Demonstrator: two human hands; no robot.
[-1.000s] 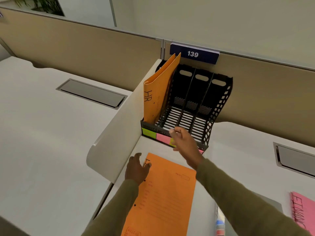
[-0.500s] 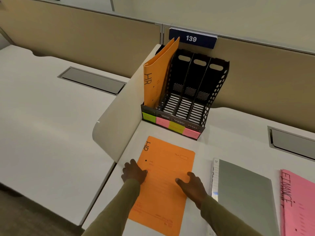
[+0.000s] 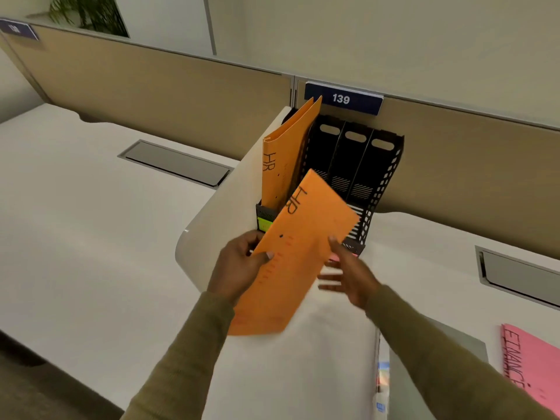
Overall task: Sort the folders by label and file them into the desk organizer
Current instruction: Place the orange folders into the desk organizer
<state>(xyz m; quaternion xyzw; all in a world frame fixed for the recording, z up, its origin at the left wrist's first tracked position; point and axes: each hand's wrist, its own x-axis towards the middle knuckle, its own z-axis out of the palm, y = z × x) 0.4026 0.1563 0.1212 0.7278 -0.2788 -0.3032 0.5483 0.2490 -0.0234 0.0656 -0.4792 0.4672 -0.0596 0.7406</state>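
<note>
While our olive-sleeved arms reach forward over the white bench [image 3: 288, 374], we note the near items first: a pink paper folder lettered "FINANCE" [image 3: 533, 365] lies flat at the right edge, and a grey folder [image 3: 403, 386] sits just left of it, mostly hidden by our right sleeve. Our left hand [image 3: 239, 265] grips the left edge of a flat orange card folder marked "HR" [image 3: 300, 250], thumb on its front face. That folder is lifted off the bench and tilted, top corner leaning toward the organizer. Our right hand [image 3: 348, 274] is blurred, fingers spread loose at the folder's right edge; whether it touches, we cannot tell. Beyond stands the black perforated plastic desk organizer [image 3: 375, 177] with coloured sticky labels along its front lip. A second orange folder marked "HR" [image 3: 281, 165] stands upright in its leftmost slot; the other slots show bare. Behind runs a tan partition with a blue plate reading "139" [image 3: 342, 99].
</note>
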